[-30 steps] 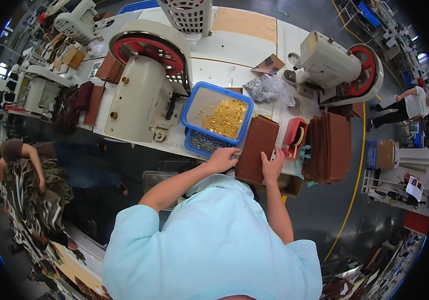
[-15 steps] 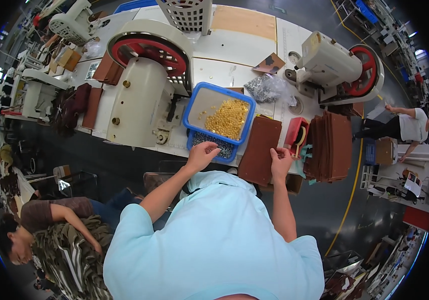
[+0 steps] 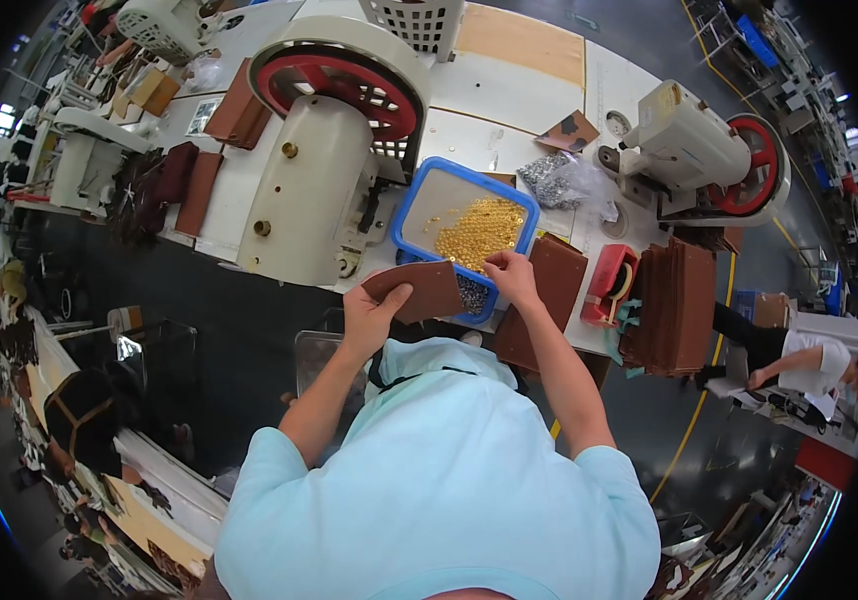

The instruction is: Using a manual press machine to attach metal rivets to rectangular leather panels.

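My left hand (image 3: 372, 318) is closed on a flat brown leather piece (image 3: 427, 290), held tilted over the table's front edge. My right hand (image 3: 514, 274) has its fingertips pinched at the near right rim of a blue tray (image 3: 408, 205). Small gold metal fasteners (image 3: 484, 232) lie heaped in that tray. Whatever is between the right fingertips is too small or hidden to make out. A lower blue tray with dark grey metal bits (image 3: 472, 294) shows partly beneath, half covered by the leather. Beside my right hand lie more brown leather pieces (image 3: 555, 285) at the table edge.
A cream press machine (image 3: 309, 190) with a red wheel stands left, another press (image 3: 694, 140) right. A red tape dispenser (image 3: 609, 285) and a leather stack (image 3: 664, 310) sit at the right. A bag of silver parts (image 3: 564, 182) lies behind. A person (image 3: 809, 365) in white is far right.
My left hand now holds a leather piece and has come off the lower tray. My right hand has left the leather pile and moved left to the gold fasteners. The view has shifted.
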Tool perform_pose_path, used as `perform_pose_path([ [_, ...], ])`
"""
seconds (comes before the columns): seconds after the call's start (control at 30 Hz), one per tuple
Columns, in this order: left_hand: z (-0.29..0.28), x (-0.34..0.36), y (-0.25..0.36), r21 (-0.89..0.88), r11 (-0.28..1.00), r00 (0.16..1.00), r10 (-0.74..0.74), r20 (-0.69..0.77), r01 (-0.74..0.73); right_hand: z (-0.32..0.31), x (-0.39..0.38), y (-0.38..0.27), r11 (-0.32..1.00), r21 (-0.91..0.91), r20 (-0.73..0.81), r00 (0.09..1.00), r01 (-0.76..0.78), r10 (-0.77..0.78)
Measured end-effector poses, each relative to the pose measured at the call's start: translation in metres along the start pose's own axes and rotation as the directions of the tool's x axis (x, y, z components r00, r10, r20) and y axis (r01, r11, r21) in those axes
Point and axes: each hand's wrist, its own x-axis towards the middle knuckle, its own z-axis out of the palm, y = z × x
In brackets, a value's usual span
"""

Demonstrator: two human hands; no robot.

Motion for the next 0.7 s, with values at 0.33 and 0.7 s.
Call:
perform_pose_path([
  [0.33,-0.019,-0.045,-0.022,0.699,0.669,0.968,0.165,0.19,-0.251,0.026,0.01,0.038,0.97,-0.207,-0.044,0.989,0.131,-0.143],
  [0.7,-0.025,-0.067,-0.044,0.755,0.647,0.975,-0.081,0.206,-0.106,0.037,0.045,0.026,0.906,-0.395,-0.04,0.982,0.154,-0.184],
])
